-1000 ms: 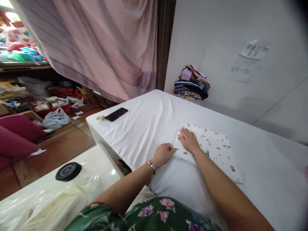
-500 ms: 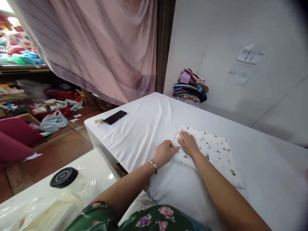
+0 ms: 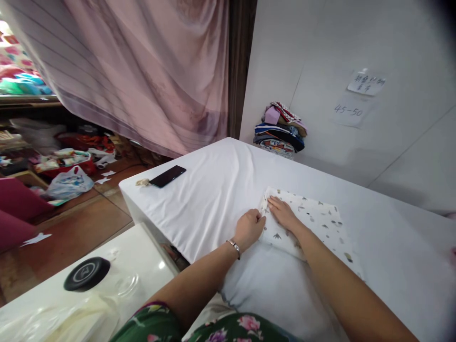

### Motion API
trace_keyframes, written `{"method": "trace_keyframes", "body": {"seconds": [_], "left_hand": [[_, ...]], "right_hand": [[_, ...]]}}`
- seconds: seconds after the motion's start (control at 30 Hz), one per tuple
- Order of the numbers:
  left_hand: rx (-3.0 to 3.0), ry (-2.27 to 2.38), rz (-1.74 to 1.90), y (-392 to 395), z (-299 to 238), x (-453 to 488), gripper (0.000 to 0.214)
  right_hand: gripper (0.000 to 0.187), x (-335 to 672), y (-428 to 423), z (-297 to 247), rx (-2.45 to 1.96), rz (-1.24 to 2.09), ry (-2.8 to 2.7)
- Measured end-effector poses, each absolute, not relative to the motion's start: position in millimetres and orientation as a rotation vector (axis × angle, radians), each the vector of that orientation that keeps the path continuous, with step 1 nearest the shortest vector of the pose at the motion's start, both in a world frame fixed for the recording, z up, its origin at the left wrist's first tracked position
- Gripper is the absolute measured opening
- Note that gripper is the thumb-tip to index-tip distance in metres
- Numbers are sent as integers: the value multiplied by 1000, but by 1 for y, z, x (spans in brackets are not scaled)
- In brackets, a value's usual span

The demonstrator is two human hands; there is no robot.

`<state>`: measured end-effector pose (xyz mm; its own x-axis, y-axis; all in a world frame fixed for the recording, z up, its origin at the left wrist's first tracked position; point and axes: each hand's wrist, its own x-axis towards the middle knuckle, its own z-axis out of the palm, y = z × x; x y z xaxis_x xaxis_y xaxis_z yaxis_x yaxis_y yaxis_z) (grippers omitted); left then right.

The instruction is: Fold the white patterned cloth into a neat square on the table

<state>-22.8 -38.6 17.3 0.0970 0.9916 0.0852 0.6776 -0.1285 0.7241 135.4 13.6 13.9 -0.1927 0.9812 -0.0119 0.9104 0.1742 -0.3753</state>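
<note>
A folded white cloth with small dark prints (image 3: 317,223) lies flat on a white-covered table (image 3: 213,194). My right hand (image 3: 283,212) rests flat on the cloth's left end, fingers stretched out. My left hand (image 3: 250,228) is curled at the cloth's left edge, its fingers pinching that edge. A bracelet sits on my left wrist.
A black phone (image 3: 167,176) lies near the table's far left corner beside a small beige object (image 3: 142,182). A stack of folded fabrics (image 3: 280,128) sits by the wall. A black round disc (image 3: 86,273) rests on a white surface at lower left. Bags and clutter cover the floor at left.
Both hands stay at the cloth's left edge; my left hand has closed in against it. The view has shifted slightly to the right and down.
</note>
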Motion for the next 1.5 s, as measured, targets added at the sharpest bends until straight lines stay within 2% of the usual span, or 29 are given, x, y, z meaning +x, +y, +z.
{"method": "trace_keyframes", "body": {"seconds": [0.07, 0.17, 0.37, 0.73, 1.0, 1.3, 1.5], "left_hand": [[1849, 1629, 785, -38, 15, -24, 15], [1803, 1631, 747, -34, 15, -26, 15], [1753, 1612, 640, -19, 22, -28, 33], [1663, 1539, 709, -13, 18, -19, 23], [1735, 1567, 929, -22, 14, -18, 14], [1587, 1503, 944, -18, 10, -22, 17], [1605, 1440, 981, -18, 12, -20, 17]], "right_hand": [[45, 134, 13, 14, -1833, 467, -2218], [44, 130, 9, 10, -1843, 320, -2234], [44, 125, 2, 3, -1821, 166, -2223], [43, 127, 3, 3, -1782, 223, -2140], [41, 126, 3, 3, -1778, 180, -2153], [41, 130, 8, 16, -1788, 355, -2129], [41, 125, 7, 16, -1841, 228, -2147]]}}
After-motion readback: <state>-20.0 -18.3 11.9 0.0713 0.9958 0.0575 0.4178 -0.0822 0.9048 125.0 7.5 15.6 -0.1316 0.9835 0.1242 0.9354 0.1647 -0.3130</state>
